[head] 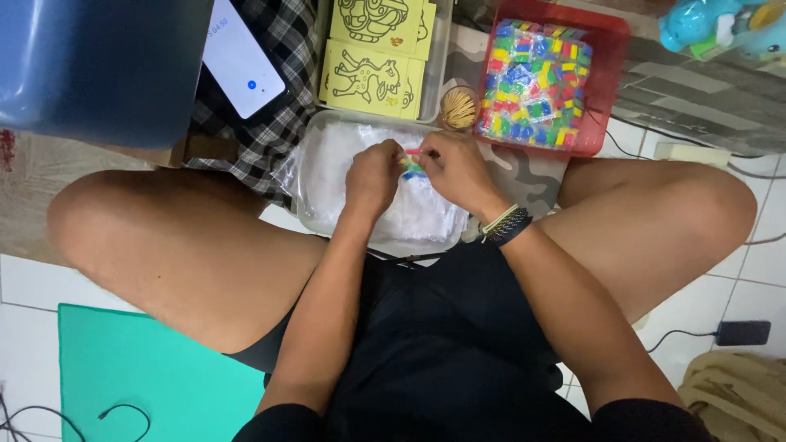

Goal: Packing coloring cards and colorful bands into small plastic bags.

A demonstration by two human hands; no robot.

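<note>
Nearest the camera, at six o'clock, the person sits cross-legged in black shorts (442, 352) on a white tiled floor (757, 270), knees spread to nine and three o'clock so that the lap forms a working bay. A teal mat (147, 376) lies at seven o'clock with a thin dark cable (123, 413) looped on it, and a black charger plug (741, 333) sits at four o'clock beside a tan cloth bundle (733, 393). Both forearms run up toward the centre, where the left hand (372, 176) and right hand (458, 168) meet fingertip to fingertip, each curled narrowly and pinching a small packet of coloured pieces (412, 168) between them; holding it from both sides like this seems meant to steady so small a thing. The right wrist wears a dark band with woven bracelets (505, 226). The packet hangs just above a clear plastic tray (315, 164) filled with small clear bags, probably kept close so finished or empty bags are within reach. Farther out, at twelve o'clock, a little round cup of toothpicks (458, 108) stands just beside a red bin (610, 49) heaped with bright bagged pieces at one o'clock. At eleven to twelve o'clock lie yellow foam art sheets (372, 78) with black outlines, a phone (241, 61) on checked cloth (270, 123), and a blue tub (98, 65) at ten o'clock. A turquoise toy (720, 24) sits at the far two o'clock corner.
</note>
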